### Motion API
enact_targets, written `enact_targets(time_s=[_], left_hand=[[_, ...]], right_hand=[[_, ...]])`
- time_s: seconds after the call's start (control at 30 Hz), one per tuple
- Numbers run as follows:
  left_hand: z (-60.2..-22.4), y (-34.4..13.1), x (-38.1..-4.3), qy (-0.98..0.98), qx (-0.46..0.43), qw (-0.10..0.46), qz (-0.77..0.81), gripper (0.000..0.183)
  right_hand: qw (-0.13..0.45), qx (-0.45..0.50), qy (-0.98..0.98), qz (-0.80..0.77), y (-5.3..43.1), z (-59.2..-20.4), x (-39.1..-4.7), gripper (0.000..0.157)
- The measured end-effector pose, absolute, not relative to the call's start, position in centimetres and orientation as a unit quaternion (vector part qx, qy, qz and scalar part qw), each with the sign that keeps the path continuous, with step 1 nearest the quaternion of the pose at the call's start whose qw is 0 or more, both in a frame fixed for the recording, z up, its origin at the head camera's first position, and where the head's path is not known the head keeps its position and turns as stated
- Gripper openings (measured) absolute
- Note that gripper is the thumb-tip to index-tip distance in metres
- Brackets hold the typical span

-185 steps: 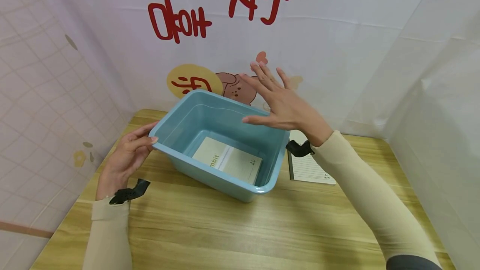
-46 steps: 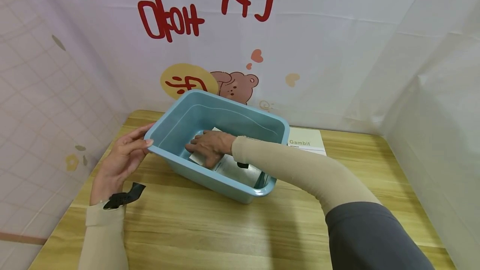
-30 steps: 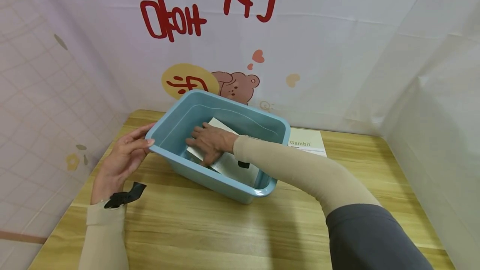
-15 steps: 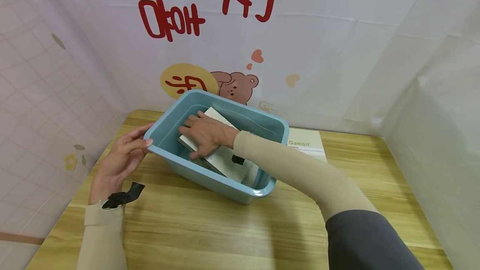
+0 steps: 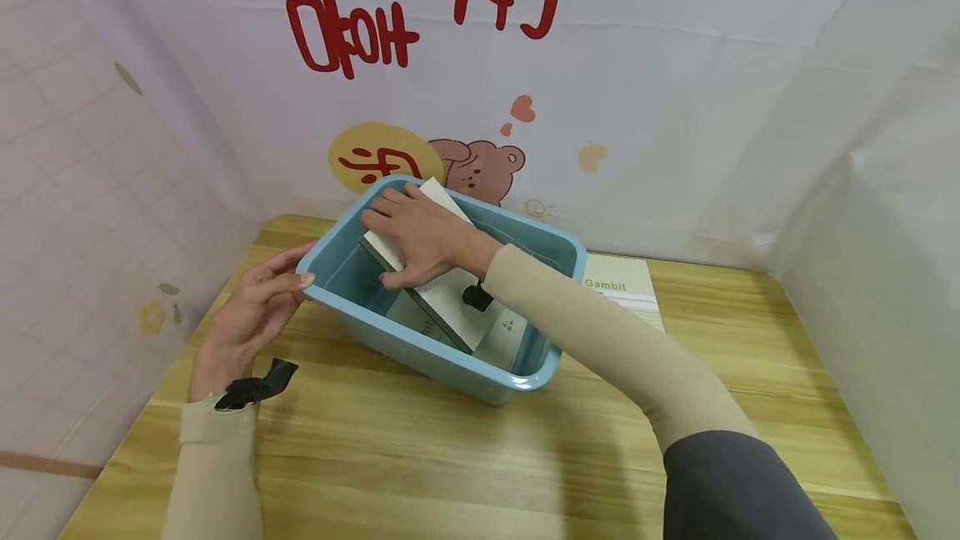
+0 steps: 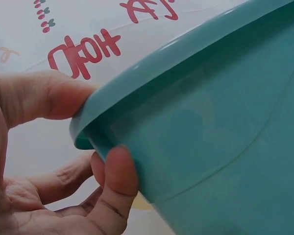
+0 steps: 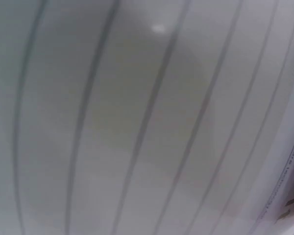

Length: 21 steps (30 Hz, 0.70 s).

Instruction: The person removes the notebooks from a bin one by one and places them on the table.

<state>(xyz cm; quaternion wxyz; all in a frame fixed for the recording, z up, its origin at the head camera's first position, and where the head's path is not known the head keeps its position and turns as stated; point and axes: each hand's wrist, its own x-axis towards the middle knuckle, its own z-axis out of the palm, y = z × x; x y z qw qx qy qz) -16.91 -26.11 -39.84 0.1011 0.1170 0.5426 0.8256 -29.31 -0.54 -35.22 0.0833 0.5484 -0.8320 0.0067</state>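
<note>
A light-blue plastic bin (image 5: 435, 363) stands on the table, turned at an angle. My left hand (image 5: 251, 307) pinches its left rim; in the left wrist view the thumb and a finger press either side of the bin's edge (image 6: 137, 93). Inside, my right hand (image 5: 423, 232) grips a thick pale notebook (image 5: 459, 307) across its width. The notebook's far end is raised to about the back rim, its near end low. Below it, another notebook (image 5: 504, 344) lies on the bin floor, partly covered. The notebook's lined cover (image 7: 137, 107) fills the right wrist view.
A further notebook (image 5: 622, 275) marked Gambit lies on the wooden table (image 5: 420, 465) right of the bin, partly behind my right sleeve (image 5: 592, 340). A white printed cloth (image 5: 675, 107) hangs close behind the table, with cloth sides left and right.
My right hand, open above the bin at first, has reached inside and lifted the far end of the upper notebook from the floor toward the back left. The left hand keeps its hold.
</note>
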Motion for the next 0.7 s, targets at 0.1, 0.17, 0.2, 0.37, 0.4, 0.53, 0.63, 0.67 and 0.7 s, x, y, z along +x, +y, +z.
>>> enact_targets(time_s=[0.1,0.17,0.2,0.37,0.4,0.53,0.63,0.67,0.7], left_hand=[[-39.8,-26.1,-16.9,0.545,0.120,0.100,0.824,0.041],[-39.7,-26.1,-16.9,0.543,0.120,0.103,0.825,0.040],[-39.7,-26.1,-16.9,0.544,0.118,0.104,0.824,0.040],[-39.5,-26.0,-17.3,0.542,0.110,0.109,0.826,0.038],[-39.5,-26.1,-17.4,0.542,0.110,0.109,0.826,0.038],[-39.4,-26.2,-17.6,0.527,0.111,0.107,0.836,0.039],[-39.7,-26.3,-17.4,0.520,0.111,0.109,0.840,0.039],[-39.8,-26.3,-17.4,0.520,0.111,0.109,0.840,0.039],[-39.9,-26.3,-17.3,0.519,0.111,0.108,0.841,0.040]], right_hand=[[0.106,0.543,-0.833,0.023,-0.2,-34.4,-29.3,0.072],[0.117,0.541,-0.833,0.032,0.1,-33.9,-29.2,0.070],[0.122,0.540,-0.832,0.037,0.2,-33.6,-29.1,0.069],[0.155,0.530,-0.830,0.077,1.0,-32.2,-28.6,0.065],[0.163,0.527,-0.830,0.084,1.2,-31.9,-28.5,0.064],[0.188,0.521,-0.826,0.106,1.6,-30.9,-28.0,0.061],[0.198,0.517,-0.825,0.111,1.8,-30.3,-27.5,0.060],[0.201,0.516,-0.825,0.112,1.9,-30.1,-27.4,0.060],[0.205,0.515,-0.825,0.113,1.9,-30.0,-27.3,0.059]])
